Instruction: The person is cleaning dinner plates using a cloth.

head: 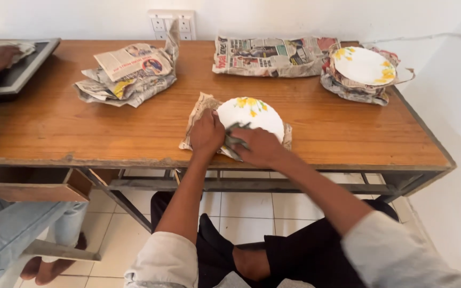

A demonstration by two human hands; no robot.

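On the wooden table (54,122) there are two white flowered plates (252,114) (363,65), four heaps of newspaper (129,74), one dark framed board (20,69) and three hands (206,133).

Plate (254,114) under my hands: white, with a yellow flower spray and a touch of green near its far edge. Cloth (234,140) in my right hand (260,146): dull grey-green. Paper (201,109) beneath the plate: tan, faded newsprint. Second plate (363,65) at far right: white, yellow blooms round the rim, seated in grey newsprint with red patches. Folded newspaper (270,55) at the back: grey print, red and teal blocks. Newspaper heap (129,74) to the left: grey-white, with yellow, red and blue spots. Table (54,122): warm orange-brown wood grain. My sleeves: pale cream. Trousers: black. Floor tiles (252,210): white.
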